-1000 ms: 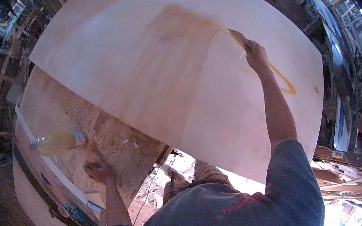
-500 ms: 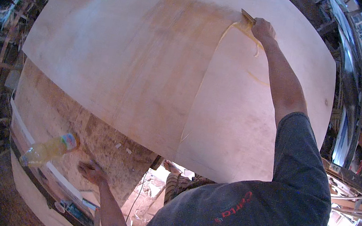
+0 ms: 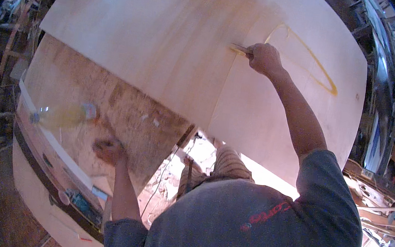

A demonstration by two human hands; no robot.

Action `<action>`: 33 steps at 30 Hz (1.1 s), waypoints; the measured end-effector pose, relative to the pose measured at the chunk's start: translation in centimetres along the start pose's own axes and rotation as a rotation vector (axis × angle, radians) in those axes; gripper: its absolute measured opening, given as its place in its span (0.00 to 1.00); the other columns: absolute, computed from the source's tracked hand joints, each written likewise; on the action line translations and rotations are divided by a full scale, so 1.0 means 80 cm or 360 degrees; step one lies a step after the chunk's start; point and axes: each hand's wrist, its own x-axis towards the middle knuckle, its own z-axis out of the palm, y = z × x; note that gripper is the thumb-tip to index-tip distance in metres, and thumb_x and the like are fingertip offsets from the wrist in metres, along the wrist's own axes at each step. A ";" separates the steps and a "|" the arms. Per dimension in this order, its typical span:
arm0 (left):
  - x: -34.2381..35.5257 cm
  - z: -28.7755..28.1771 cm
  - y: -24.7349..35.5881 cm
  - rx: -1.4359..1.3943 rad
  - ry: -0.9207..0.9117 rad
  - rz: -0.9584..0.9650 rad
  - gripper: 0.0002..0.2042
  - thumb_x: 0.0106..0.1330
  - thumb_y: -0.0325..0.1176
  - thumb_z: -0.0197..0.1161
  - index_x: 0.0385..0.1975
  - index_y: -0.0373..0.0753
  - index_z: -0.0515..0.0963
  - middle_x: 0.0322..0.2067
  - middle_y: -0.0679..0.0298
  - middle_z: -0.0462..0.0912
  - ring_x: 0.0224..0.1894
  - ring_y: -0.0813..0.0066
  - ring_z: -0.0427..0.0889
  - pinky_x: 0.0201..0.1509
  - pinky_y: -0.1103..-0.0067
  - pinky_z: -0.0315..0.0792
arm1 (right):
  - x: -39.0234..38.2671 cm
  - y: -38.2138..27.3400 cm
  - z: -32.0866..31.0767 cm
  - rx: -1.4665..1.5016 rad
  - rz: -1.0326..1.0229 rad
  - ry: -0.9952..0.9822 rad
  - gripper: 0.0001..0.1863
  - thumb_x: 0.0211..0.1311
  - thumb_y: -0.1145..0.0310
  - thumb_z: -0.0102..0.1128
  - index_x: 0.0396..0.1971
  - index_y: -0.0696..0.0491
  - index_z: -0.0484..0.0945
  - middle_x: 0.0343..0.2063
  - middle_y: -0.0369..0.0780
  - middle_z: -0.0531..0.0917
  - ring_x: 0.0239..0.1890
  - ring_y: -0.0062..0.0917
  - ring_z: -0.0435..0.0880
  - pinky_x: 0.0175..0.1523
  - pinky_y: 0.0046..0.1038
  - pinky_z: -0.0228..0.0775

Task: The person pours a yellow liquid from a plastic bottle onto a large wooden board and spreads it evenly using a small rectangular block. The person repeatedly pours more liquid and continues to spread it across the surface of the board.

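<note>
My right hand (image 3: 266, 59) is closed round a thin flat scraper (image 3: 239, 48), its blade against a large pale sheet (image 3: 268, 112). Yellowish glue-like liquid shows along the blade. Beyond the hand, a curved yellow bead (image 3: 314, 59) of the same liquid lies on the sheet, and a wet, tan-streaked area (image 3: 188, 38) spreads to the left. My left hand (image 3: 109, 151) is over a worn brown board (image 3: 146, 102) at the lower left, smeared by motion, so its fingers cannot be read. Near it is a clear plastic bottle (image 3: 63, 116) of yellow liquid, lying on its side.
Small white scraps (image 3: 155, 123) lie on the brown board. Along its left side run a pale strip (image 3: 52, 138) and a narrow trough holding a bluish object (image 3: 83, 207). Stacked long pieces (image 3: 382, 87) stand beyond the sheet's right edge.
My right hand has drawn the scraper nearer and to the left across the sheet. The curved yellow bead is now in plain sight. My left hand has shifted slightly and blurred.
</note>
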 end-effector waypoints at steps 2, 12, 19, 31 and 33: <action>-0.003 0.008 -0.007 0.0227 0.0095 0.0114 0.35 0.68 0.56 0.60 0.65 0.32 0.70 0.67 0.42 0.68 0.72 0.46 0.64 0.74 0.48 0.57 | -0.057 -0.042 0.018 0.0043 -0.0033 -0.0021 0.11 0.58 0.66 0.63 0.39 0.45 0.89 0.33 0.46 0.88 0.39 0.45 0.88 0.45 0.48 0.80; 0.001 0.025 -0.023 0.0184 -0.0102 -0.0102 0.38 0.70 0.58 0.55 0.71 0.35 0.66 0.72 0.43 0.63 0.77 0.47 0.57 0.76 0.47 0.53 | -0.293 -0.242 -0.003 0.0188 -0.0075 -0.0496 0.10 0.59 0.65 0.62 0.38 0.43 0.89 0.30 0.43 0.89 0.37 0.41 0.91 0.42 0.45 0.83; 0.002 0.023 -0.024 0.0039 0.0082 -0.0095 0.34 0.70 0.54 0.56 0.68 0.34 0.69 0.68 0.46 0.68 0.72 0.50 0.66 0.72 0.52 0.61 | -0.293 -0.068 0.025 0.1549 0.0481 0.0304 0.12 0.63 0.71 0.70 0.40 0.64 0.87 0.40 0.43 0.91 0.42 0.20 0.86 0.51 0.31 0.78; 0.010 0.033 -0.052 0.0162 -0.0150 0.0102 0.39 0.73 0.62 0.55 0.73 0.36 0.66 0.73 0.51 0.64 0.75 0.53 0.62 0.77 0.52 0.52 | 0.025 0.294 0.022 0.0216 0.0450 0.0713 0.17 0.73 0.67 0.54 0.57 0.48 0.82 0.48 0.45 0.86 0.51 0.45 0.85 0.57 0.43 0.77; 0.013 0.023 -0.108 -0.0132 -0.0226 0.0040 0.41 0.71 0.66 0.55 0.73 0.38 0.66 0.75 0.54 0.63 0.77 0.54 0.60 0.78 0.48 0.48 | 0.073 0.301 0.048 -0.0031 0.0403 0.0570 0.17 0.72 0.64 0.53 0.57 0.45 0.83 0.49 0.44 0.86 0.51 0.43 0.85 0.57 0.43 0.77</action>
